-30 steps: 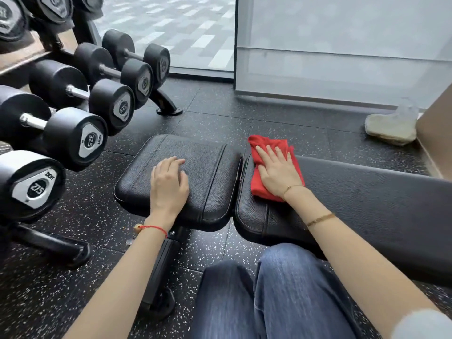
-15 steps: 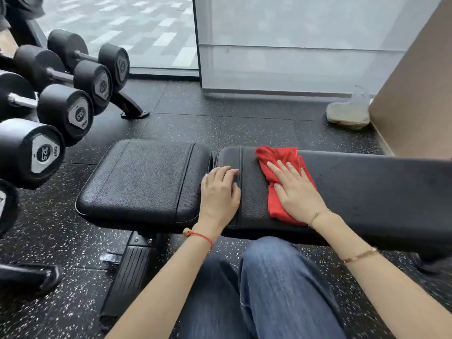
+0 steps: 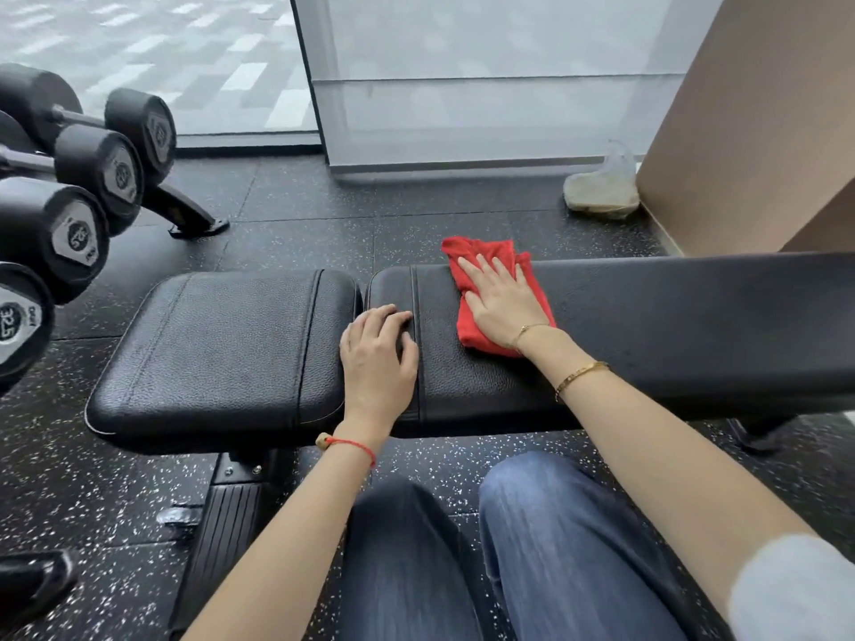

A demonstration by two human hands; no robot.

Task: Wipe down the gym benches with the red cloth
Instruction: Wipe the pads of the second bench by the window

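A black padded gym bench lies across the view, with a short seat pad (image 3: pixel 222 353) on the left and a long back pad (image 3: pixel 684 316) on the right. A folded red cloth (image 3: pixel 490 252) lies on the back pad near its left end. My right hand (image 3: pixel 502 300) presses flat on the cloth with straight fingers. My left hand (image 3: pixel 377 353) rests over the gap between the two pads, its fingers slightly curled on the back pad's end and holding nothing.
A rack of black dumbbells (image 3: pixel 88 178) stands at the left, its foot (image 3: pixel 185 215) on the speckled rubber floor. A clear bag (image 3: pixel 601 192) sits by the tan wall (image 3: pixel 749 131). The bench's base (image 3: pixel 226 529) and my knees (image 3: pixel 546 538) are in front.
My right hand has slid the red cloth to the right along the back pad. My left hand moved from the seat pad to the gap between the pads. The view shifted right.
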